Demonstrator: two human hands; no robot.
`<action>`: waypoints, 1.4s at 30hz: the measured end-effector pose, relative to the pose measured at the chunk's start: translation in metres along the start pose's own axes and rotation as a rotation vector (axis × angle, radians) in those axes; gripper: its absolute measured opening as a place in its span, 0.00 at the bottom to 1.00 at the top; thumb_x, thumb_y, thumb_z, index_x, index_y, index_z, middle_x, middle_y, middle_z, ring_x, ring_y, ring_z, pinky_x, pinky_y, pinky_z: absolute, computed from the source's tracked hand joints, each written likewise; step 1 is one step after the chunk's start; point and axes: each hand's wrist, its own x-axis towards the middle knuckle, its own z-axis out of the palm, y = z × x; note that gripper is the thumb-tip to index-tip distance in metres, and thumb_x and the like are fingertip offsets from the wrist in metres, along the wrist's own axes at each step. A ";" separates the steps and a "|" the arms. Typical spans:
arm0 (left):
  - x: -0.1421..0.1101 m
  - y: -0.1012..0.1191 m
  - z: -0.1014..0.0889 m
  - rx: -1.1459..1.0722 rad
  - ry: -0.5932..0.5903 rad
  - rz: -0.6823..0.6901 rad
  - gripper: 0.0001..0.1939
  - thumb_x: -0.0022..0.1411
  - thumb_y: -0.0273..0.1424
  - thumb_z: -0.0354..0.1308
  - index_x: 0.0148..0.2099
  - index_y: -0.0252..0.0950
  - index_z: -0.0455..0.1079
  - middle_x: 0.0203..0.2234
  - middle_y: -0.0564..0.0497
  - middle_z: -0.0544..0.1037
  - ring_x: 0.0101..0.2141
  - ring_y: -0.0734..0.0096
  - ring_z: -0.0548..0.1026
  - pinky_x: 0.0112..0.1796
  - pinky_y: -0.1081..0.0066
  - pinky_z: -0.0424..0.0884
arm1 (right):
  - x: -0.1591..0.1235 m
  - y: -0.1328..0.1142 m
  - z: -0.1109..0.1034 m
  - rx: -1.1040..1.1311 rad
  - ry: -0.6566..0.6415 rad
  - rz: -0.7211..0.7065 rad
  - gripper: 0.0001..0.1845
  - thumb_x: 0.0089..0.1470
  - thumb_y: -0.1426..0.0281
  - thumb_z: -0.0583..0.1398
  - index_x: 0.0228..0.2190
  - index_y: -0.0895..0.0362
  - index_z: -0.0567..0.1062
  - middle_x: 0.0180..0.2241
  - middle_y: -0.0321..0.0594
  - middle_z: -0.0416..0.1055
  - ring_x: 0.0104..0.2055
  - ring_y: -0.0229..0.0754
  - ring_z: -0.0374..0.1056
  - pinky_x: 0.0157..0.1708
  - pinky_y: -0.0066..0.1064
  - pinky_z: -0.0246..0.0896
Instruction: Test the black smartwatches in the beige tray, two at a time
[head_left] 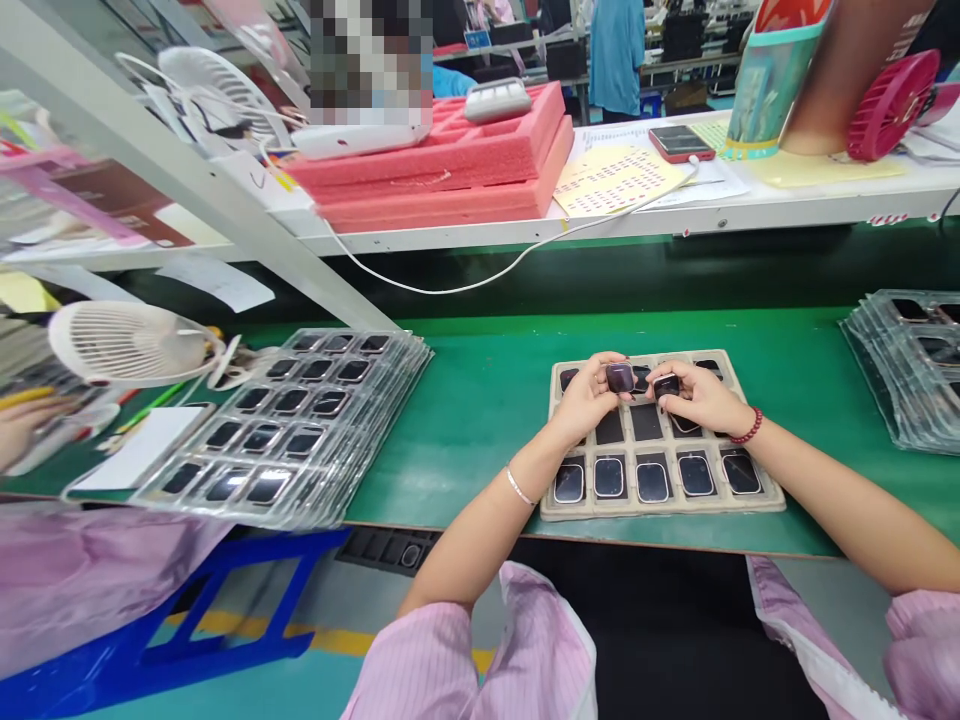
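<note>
My left hand (589, 398) grips a dark, rounded-square watch face (619, 377) between thumb and fingers. A second dark watch face (666, 386) is pinched in my right hand (701, 398), a short way to the right of the first. Both hands are over a beige tray (664, 506) with rows of square pockets. Along its front row lie several watch faces (652, 482) with light rims. Two pockets in the middle row, below my hands, show only dark bottoms. My hands partly cover the back row.
To the left stands a stack of clear plastic trays (292, 425) holding dark watch faces. Another clear tray stack (911, 400) is at the far right. A white fan (135, 342) and a co-worker's hand (30, 428) are at the left. Red foam trays (450, 180) rest on the shelf.
</note>
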 end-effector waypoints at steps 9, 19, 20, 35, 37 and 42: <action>-0.115 0.084 0.065 -0.569 -0.805 -0.229 0.15 0.48 0.26 0.59 0.41 0.37 0.69 0.31 0.49 0.75 0.28 0.72 0.76 0.28 0.75 0.73 | -0.001 0.002 -0.003 0.128 0.043 0.099 0.20 0.53 0.65 0.63 0.48 0.57 0.73 0.44 0.47 0.77 0.32 0.41 0.75 0.32 0.35 0.73; -0.129 0.090 0.045 -0.318 -0.468 -0.005 0.12 0.58 0.32 0.57 0.46 0.38 0.68 0.30 0.48 0.77 0.21 0.77 0.73 0.22 0.78 0.70 | -0.021 -0.089 -0.006 0.634 -0.128 0.279 0.21 0.51 0.56 0.66 0.43 0.54 0.75 0.45 0.47 0.73 0.38 0.47 0.76 0.26 0.31 0.75; -0.120 0.088 0.034 -0.256 -0.383 0.040 0.14 0.57 0.29 0.59 0.47 0.38 0.67 0.31 0.48 0.78 0.22 0.77 0.74 0.22 0.78 0.70 | -0.031 -0.107 0.000 0.651 -0.185 0.269 0.22 0.49 0.55 0.68 0.41 0.54 0.74 0.43 0.45 0.73 0.35 0.45 0.75 0.24 0.30 0.74; -0.005 -0.004 -0.003 0.078 -0.047 -0.077 0.28 0.47 0.24 0.59 0.53 0.32 0.64 0.38 0.45 0.78 0.29 0.72 0.78 0.25 0.78 0.67 | -0.077 -0.194 0.040 0.698 -0.425 0.353 0.30 0.41 0.48 0.70 0.38 0.57 0.73 0.33 0.42 0.72 0.30 0.38 0.70 0.25 0.27 0.67; -0.005 -0.007 -0.004 0.059 -0.018 -0.046 0.26 0.48 0.26 0.61 0.52 0.33 0.64 0.39 0.45 0.78 0.30 0.72 0.78 0.25 0.78 0.67 | -0.070 -0.182 0.037 0.761 -0.413 0.305 0.30 0.44 0.49 0.69 0.39 0.57 0.71 0.34 0.42 0.72 0.27 0.37 0.71 0.23 0.27 0.68; -0.007 -0.010 -0.005 0.072 0.073 0.025 0.19 0.50 0.31 0.63 0.45 0.33 0.67 0.33 0.49 0.77 0.26 0.76 0.74 0.28 0.75 0.69 | -0.023 -0.102 0.016 0.633 -0.128 0.202 0.23 0.53 0.53 0.64 0.43 0.57 0.72 0.44 0.48 0.74 0.38 0.44 0.76 0.30 0.29 0.75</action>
